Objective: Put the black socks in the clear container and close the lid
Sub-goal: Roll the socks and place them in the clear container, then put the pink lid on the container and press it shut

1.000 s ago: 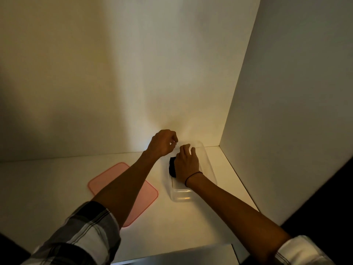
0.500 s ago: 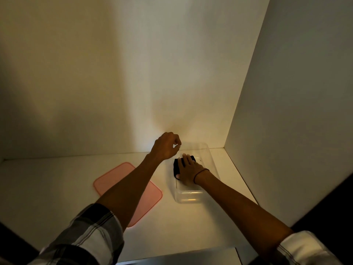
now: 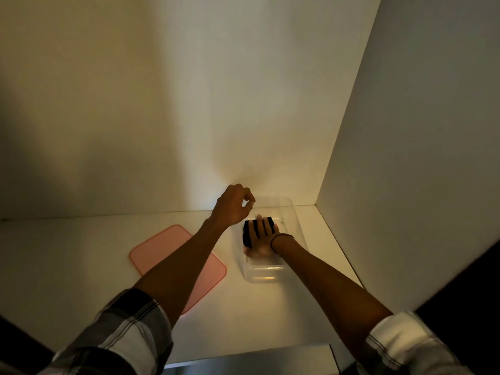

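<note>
I am looking down into a white shelf (image 3: pixel 89 269) boxed in by a back wall (image 3: pixel 189 104) and a side wall (image 3: pixel 419 158), with both arms reaching in. The pink lid (image 3: pixel 154 255) is lying flat on the shelf, left of the container and partly hidden under the left forearm. The clear container (image 3: pixel 263 274) is sitting in the right back corner, open on top. Inside it, my right hand (image 3: pixel 261 236) is pressing down with fingers spread flat, closed on nothing, just pushing the black socks (image 3: pixel 247 234) onto the bottom at the far left part. My left hand (image 3: pixel 234 207) is hovering just above the container's far rim, thumb and forefinger curled together in a loose pinch, holding nothing that I can see. I am judging the packing step as nearly done. Next I am expecting to need the right hand drawn out, then the lid picked up, lined up over the rim and pressed down all round
</note>
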